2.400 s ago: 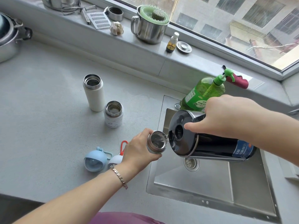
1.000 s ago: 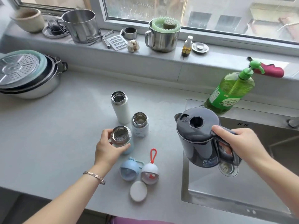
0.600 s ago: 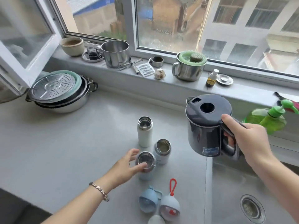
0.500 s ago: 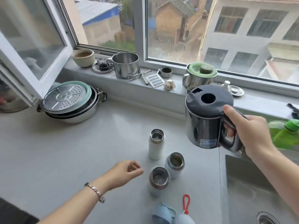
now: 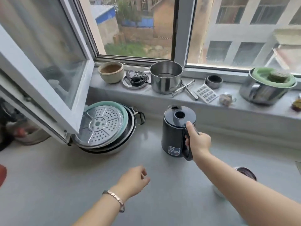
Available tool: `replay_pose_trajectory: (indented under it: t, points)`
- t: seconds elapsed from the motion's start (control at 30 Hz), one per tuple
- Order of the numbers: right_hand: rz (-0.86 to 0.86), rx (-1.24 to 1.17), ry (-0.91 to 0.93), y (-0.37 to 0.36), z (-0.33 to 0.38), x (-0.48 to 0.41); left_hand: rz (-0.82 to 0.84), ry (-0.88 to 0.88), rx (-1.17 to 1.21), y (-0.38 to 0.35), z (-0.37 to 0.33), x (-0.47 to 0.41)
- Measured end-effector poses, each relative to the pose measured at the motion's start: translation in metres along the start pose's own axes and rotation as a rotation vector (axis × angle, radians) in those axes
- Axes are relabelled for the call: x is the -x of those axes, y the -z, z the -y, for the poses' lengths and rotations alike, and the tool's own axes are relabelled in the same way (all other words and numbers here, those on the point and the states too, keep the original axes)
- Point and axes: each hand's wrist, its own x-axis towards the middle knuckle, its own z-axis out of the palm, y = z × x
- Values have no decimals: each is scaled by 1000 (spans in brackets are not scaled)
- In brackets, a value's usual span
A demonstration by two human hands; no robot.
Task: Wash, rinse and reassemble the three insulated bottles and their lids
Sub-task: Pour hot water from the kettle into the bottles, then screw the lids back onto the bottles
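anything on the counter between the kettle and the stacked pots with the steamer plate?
Nothing: in the head view, bare grey countertop separates the kettle from the stacked pots.

Dark kettle (image 5: 175,136) upright on grey counter (image 5: 65,185), handle toward the near-right fingers. Left of fingers: stacked pans with perforated steamer plate (image 5: 99,126) on top, partly under open window sash (image 5: 48,79). Beyond fingers on sill (image 5: 244,108): bowl (image 5: 111,72), small dish of bits (image 5: 135,79), steel pot (image 5: 165,76), tongs (image 5: 185,89), grater (image 5: 206,93), metal ring (image 5: 213,81), garlic (image 5: 225,99). Far right of fingers: steel mug with green lid and scrubber (image 5: 267,85)
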Motion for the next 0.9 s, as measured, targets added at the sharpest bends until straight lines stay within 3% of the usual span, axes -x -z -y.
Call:
replay_pose_trajectory:
  t: [0.3,0.47,0.63,0.8,0.9]
  points:
    - [-60,21,-55,-58,-31,-16,25,-11,90,15,19,-33]
    - [115,314,-105,-51,-23,-12,10,-13,109,8,13,-32]
    - [445,792,-187,22,-16,34,77,-95,114,-16,-18,-3]
    - [584,683,-68,150,-4,98,64,-252,161,-58,-71,45]
    - [496,626,-87,239,-13,114,95,-313,129,-96,-98,73]
